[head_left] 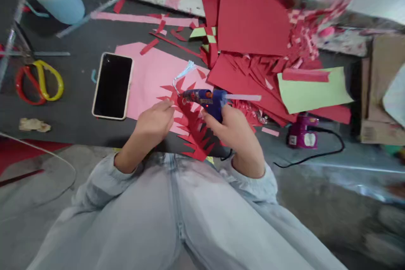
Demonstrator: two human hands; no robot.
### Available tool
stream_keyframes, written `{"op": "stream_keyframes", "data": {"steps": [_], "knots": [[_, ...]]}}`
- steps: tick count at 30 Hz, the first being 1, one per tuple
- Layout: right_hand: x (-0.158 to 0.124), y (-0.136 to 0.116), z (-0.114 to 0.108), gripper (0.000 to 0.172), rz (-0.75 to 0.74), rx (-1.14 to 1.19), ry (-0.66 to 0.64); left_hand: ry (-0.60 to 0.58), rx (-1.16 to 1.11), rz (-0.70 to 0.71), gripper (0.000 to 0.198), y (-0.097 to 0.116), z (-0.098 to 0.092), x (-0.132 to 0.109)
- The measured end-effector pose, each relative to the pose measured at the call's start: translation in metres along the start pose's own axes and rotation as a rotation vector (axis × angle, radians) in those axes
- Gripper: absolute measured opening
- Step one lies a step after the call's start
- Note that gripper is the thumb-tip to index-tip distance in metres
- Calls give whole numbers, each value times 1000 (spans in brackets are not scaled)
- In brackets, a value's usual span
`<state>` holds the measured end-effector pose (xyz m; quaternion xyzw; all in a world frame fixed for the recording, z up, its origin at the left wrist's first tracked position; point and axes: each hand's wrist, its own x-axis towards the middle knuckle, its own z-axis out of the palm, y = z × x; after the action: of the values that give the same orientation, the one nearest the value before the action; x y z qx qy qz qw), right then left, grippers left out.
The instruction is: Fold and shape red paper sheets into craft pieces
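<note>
My right hand (236, 130) is wrapped round the handle of a blue hot glue gun (215, 103), with a pale glue stick (243, 97) sticking out of its back. The nozzle points left at a red paper cutout (194, 124) with spiky edges. At the cutout's upper left edge, my left hand (156, 120) is closed in a pinch on the red paper. A light blue tassel (189, 67) with a thin loop lies just above the nozzle. Beneath the cutout is a pink paper sheet (142, 71).
To the left lie a phone (112, 86) and red-and-yellow scissors (39, 80). Red paper sheets (253, 25), scraps and a light green sheet (310, 93) pile up at the right. A purple device (303, 133) with a black cord sits near the front edge, beside cardboard (384, 93).
</note>
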<state>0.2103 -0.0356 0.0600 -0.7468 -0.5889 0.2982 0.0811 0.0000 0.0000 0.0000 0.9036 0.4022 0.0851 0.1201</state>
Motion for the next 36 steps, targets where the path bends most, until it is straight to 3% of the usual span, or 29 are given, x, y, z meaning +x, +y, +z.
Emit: {"op": "stream_keyframes", "data": {"steps": [24,36], "knots": [[3,7,8,29,-47,-5,-1,-4,-66,-44,29,2,3,0],[-6,12,-2,30,-18,123,76,-26,-80,-89,30,3,2,-1]]}}
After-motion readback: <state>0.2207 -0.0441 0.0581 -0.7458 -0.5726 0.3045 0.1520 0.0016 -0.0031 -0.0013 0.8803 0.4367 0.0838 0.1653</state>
